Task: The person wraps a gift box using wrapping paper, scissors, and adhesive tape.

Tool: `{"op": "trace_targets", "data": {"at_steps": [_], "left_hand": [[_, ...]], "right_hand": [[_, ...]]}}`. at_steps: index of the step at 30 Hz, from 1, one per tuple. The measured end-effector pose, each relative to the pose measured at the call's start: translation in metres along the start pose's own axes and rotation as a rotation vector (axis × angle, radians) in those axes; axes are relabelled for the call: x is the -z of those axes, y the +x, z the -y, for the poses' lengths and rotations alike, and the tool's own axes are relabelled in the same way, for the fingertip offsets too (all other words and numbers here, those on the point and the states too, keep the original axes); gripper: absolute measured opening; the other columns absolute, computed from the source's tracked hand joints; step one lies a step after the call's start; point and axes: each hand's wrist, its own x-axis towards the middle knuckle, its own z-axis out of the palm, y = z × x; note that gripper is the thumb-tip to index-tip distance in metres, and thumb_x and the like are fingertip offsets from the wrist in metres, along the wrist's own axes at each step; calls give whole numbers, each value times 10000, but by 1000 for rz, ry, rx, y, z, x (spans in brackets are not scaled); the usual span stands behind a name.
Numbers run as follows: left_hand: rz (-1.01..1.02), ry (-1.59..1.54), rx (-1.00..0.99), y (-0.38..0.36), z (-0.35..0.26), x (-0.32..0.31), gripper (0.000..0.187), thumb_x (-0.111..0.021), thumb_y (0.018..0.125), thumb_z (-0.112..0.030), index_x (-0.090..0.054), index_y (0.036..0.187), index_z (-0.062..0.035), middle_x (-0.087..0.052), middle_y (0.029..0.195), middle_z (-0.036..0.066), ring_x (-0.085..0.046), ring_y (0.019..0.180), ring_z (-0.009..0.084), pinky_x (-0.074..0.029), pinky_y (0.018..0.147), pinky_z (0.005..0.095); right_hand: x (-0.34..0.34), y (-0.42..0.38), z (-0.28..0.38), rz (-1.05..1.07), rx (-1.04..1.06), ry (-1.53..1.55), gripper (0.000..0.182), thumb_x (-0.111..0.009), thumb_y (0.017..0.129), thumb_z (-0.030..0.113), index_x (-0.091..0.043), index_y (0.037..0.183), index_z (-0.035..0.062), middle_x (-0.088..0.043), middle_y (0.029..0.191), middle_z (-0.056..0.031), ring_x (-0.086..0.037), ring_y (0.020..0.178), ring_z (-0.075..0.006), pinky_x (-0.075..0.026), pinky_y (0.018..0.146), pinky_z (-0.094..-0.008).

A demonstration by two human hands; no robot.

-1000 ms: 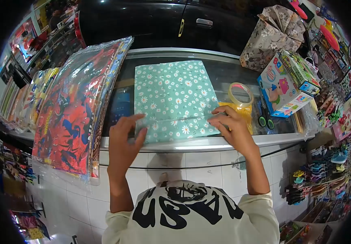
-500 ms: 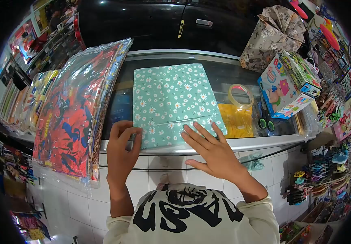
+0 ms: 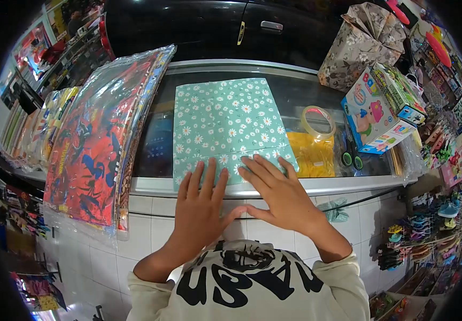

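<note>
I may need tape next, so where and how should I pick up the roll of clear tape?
Probably by its left rim, from above, with your right hand: the roll of clear tape lies flat, open centre upward, so a finger should fit inside; black scissors with green-ringed handles lie to its right.

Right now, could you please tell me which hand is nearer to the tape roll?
Right. The right hand touches the daisy paper, left of the tape roll and nearer the person; the left hand touches it farther left.
</note>
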Motion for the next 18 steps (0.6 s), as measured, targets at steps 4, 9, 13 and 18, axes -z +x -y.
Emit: {"op": "trace_targets", "data": {"at_steps": [4,9,13,18], "left_hand": [[13,-46,-22,8,10,-4,747,-594,873,-559,-470,1321,26,-365,1472,261,-303,1384,457,-248,1115,569],[-11,8,-78,11,7,-6,831,-639,807,-591,-426,1419,-71,-328,1502,228,-277,1401,431,-220,1126,571],[67,-4,-86,11,11,-5,981,-688,742,-615,-297,1506,-140,-256,1544,211,-224,1420,447,-171,1115,633],[132,49,-70,11,10,4,1060,-745,663,-625,-299,1507,-164,-208,1564,199,-157,1403,536,-118,1059,735]], "right_hand": [[1,6,-3,26,-12,32,697,-616,835,408,-444,1388,19,-378,1494,-137,-339,1395,-290,-221,1096,-581],[-6,3,-6,-1,27,-32,704,-595,830,405,-435,1398,22,-328,1527,-157,-294,1419,-311,-167,1111,-600],[-10,4,5,-1,-16,-143,715,-553,871,454,-400,1436,43,-300,1539,-177,-232,1440,-360,-127,1130,-604],[-7,-1,3,3,-122,-105,774,-511,908,519,-330,1480,30,-264,1544,-221,-178,1453,-400,-96,1144,-598]]}}
